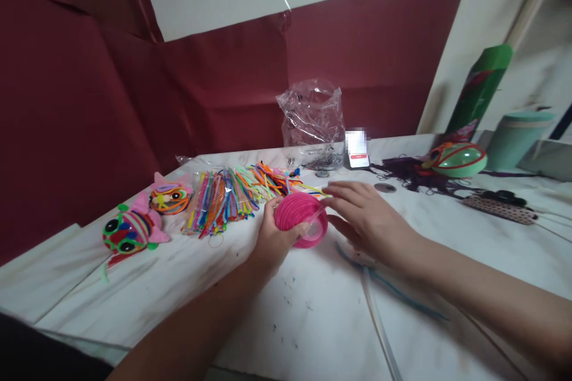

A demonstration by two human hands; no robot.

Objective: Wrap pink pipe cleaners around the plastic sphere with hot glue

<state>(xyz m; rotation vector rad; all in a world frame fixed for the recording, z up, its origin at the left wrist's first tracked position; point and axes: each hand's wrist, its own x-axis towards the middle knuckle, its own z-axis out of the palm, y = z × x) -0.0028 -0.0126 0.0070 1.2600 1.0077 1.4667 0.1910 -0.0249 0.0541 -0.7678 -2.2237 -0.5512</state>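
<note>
My left hand (274, 232) grips a round pink ball (292, 211) ringed by close fuzzy coils like pipe cleaner, its thumb across the front beside a pale, see-through round spot. At the ball's right side is my right hand (364, 211), fingers stretched and apart, their tips close to the coils; whether they touch cannot be made out. Under the right forearm lies a blue pipe cleaner (393, 290). A pale strip (378, 318) runs from it to the near edge. Bundles of colourful pipe cleaners (226, 199) lie beyond my left hand.
Two decorated fish-like figures (134, 226) sit at left. Behind are a clear plastic bag (313, 122) and a lit phone (358, 149). At right stand a decorated green balloon (462, 159), a teal lidded container (513, 140), a green box (480, 92) and a dotted pouch (498, 208).
</note>
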